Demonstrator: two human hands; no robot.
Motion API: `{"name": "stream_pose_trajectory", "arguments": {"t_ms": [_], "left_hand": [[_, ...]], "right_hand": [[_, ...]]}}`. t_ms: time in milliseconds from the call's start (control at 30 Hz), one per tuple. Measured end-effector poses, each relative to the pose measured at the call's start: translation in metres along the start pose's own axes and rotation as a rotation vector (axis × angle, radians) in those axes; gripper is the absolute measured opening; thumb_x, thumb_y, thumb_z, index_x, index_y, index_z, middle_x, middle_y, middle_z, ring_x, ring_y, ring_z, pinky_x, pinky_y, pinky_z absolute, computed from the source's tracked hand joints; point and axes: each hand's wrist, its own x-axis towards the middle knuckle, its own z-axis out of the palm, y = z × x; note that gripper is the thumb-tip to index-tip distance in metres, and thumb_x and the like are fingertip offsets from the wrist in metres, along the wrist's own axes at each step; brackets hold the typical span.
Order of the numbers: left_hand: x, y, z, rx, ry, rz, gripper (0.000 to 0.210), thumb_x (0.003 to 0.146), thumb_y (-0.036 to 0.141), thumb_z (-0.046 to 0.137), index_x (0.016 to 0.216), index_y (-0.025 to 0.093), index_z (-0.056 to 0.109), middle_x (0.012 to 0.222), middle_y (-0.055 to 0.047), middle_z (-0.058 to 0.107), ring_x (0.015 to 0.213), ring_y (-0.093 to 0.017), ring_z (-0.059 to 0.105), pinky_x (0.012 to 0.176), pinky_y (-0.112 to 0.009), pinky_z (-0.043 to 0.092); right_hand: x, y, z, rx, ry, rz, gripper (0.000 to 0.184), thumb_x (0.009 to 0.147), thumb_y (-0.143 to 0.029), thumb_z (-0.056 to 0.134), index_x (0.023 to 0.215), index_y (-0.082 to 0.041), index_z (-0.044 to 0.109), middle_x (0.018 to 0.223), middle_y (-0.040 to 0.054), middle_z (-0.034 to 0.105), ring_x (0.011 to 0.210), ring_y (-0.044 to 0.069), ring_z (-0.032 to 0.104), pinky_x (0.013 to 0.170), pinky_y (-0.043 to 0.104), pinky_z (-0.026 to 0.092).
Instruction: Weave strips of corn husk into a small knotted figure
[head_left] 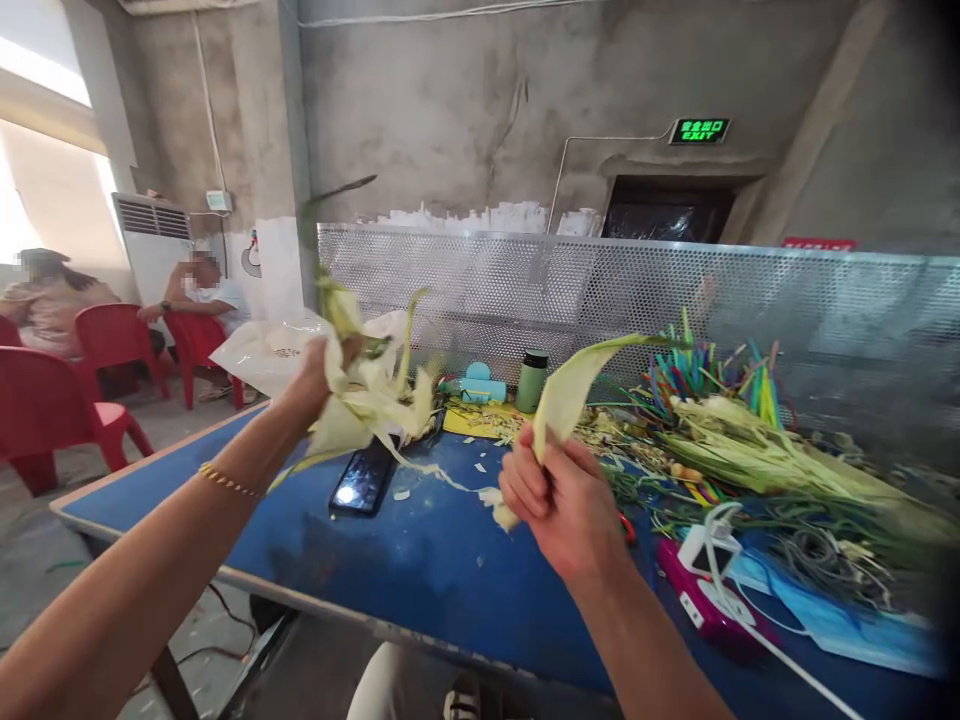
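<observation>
My left hand (319, 365), with a beaded bracelet on the wrist, is closed round a bunch of pale corn husks (367, 400) above the left part of the blue table. The bunch is blurred, and it partly hides my fingers. In my right hand (562, 495), a single corn husk strip (566, 400) stands up from between thumb and fingers, its green tip bending to the right. A thin pale strand (435, 470) hangs from the bunch towards a small cream-coloured scrap (499, 508) near my right hand. Below the bunch lies a black phone (364, 480).
On the right of the blue table (442, 580) are piled husks (757, 445), colourful pipe cleaners (697, 380), a purple power strip (705, 590) with a white cable, and blue packaging (862, 620). A green bottle (532, 380) stands before the perforated metal screen (465, 290). Two people sit left on red chairs (120, 335).
</observation>
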Motion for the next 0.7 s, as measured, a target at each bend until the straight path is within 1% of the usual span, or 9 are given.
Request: {"name": "stream_pose_trajectory", "arguments": {"t_ms": [33, 100, 167, 333, 400, 467, 567, 633, 700], "left_hand": [[0.008, -0.001, 0.010, 0.197, -0.046, 0.049, 0.023, 0.083, 0.033, 0.053, 0.068, 0.015, 0.056, 0.061, -0.002, 0.057, 0.056, -0.013, 0.049, 0.055, -0.027, 0.038], [0.027, -0.002, 0.035, 0.319, -0.076, 0.109, 0.018, 0.082, 0.028, 0.056, 0.069, 0.016, 0.057, 0.060, -0.003, 0.056, 0.058, -0.015, 0.049, 0.058, -0.028, 0.036], [0.049, -0.003, 0.060, 0.610, -0.106, 0.301, 0.009, 0.084, 0.023, 0.054, 0.078, 0.017, 0.059, 0.067, -0.005, 0.059, 0.067, -0.019, 0.052, 0.066, -0.031, 0.036], [0.083, -0.025, 0.113, 0.986, -0.316, 0.522, 0.024, 0.092, 0.013, 0.036, 0.098, 0.014, 0.059, 0.097, -0.019, 0.063, 0.096, -0.030, 0.056, 0.085, -0.042, 0.033], [0.083, -0.045, 0.131, 1.079, -0.432, 0.538, 0.027, 0.093, 0.012, 0.033, 0.103, 0.012, 0.058, 0.107, -0.023, 0.060, 0.107, -0.031, 0.052, 0.092, -0.043, 0.030], [0.078, -0.069, 0.143, 1.095, -0.473, 0.509, 0.027, 0.092, 0.011, 0.033, 0.101, 0.010, 0.059, 0.107, -0.024, 0.060, 0.109, -0.031, 0.052, 0.095, -0.042, 0.029], [0.068, -0.106, 0.147, 1.121, -0.518, 0.429, 0.022, 0.090, 0.012, 0.038, 0.095, 0.010, 0.060, 0.102, -0.024, 0.062, 0.106, -0.029, 0.055, 0.095, -0.040, 0.031], [0.065, -0.128, 0.142, 1.148, -0.524, 0.341, 0.020, 0.088, 0.012, 0.042, 0.097, 0.008, 0.059, 0.099, -0.025, 0.063, 0.102, -0.031, 0.057, 0.091, -0.041, 0.034], [0.068, -0.144, 0.137, 1.172, -0.526, 0.257, 0.023, 0.083, 0.016, 0.051, 0.103, 0.006, 0.057, 0.101, -0.027, 0.062, 0.102, -0.034, 0.057, 0.088, -0.041, 0.037]], "right_hand": [[0.007, 0.005, -0.006, 0.004, 0.045, -0.014, 0.008, 0.083, -0.024, 0.061, 0.080, -0.018, 0.059, 0.046, -0.0072, 0.044, 0.038, 0.006, 0.037, 0.040, 0.019, 0.033], [0.025, 0.014, -0.019, -0.059, 0.140, -0.031, 0.010, 0.080, -0.026, 0.063, 0.084, -0.018, 0.060, 0.055, -0.0030, 0.056, 0.046, 0.011, 0.051, 0.047, 0.024, 0.044], [0.045, 0.021, -0.032, -0.169, 0.212, 0.014, 0.013, 0.077, -0.026, 0.065, 0.083, -0.015, 0.061, 0.064, 0.0026, 0.064, 0.055, 0.014, 0.060, 0.054, 0.027, 0.050], [0.074, 0.020, -0.055, -0.140, 0.312, 0.151, 0.007, 0.077, -0.021, 0.062, 0.079, -0.015, 0.060, 0.058, -0.0001, 0.057, 0.050, 0.012, 0.055, 0.046, 0.024, 0.048], [0.073, 0.012, -0.060, -0.015, 0.184, 0.225, 0.004, 0.079, -0.019, 0.060, 0.078, -0.015, 0.059, 0.052, -0.0043, 0.048, 0.042, 0.008, 0.043, 0.036, 0.017, 0.038], [0.065, -0.001, -0.060, 0.077, -0.055, 0.288, 0.004, 0.083, -0.018, 0.056, 0.081, -0.015, 0.059, 0.050, -0.0071, 0.039, 0.038, 0.005, 0.028, 0.029, 0.013, 0.022], [0.048, -0.023, -0.055, 0.086, -0.330, 0.209, 0.011, 0.088, -0.022, 0.050, 0.085, -0.018, 0.060, 0.049, -0.0088, 0.031, 0.036, 0.005, 0.017, 0.028, 0.014, 0.014], [0.043, -0.030, -0.052, 0.093, -0.325, 0.084, 0.013, 0.088, -0.021, 0.048, 0.083, -0.020, 0.060, 0.049, -0.0089, 0.030, 0.036, 0.005, 0.018, 0.031, 0.015, 0.020], [0.047, -0.027, -0.054, 0.050, -0.203, 0.036, 0.014, 0.087, -0.019, 0.048, 0.083, -0.018, 0.061, 0.051, -0.0073, 0.035, 0.040, 0.006, 0.026, 0.037, 0.016, 0.028]]}}
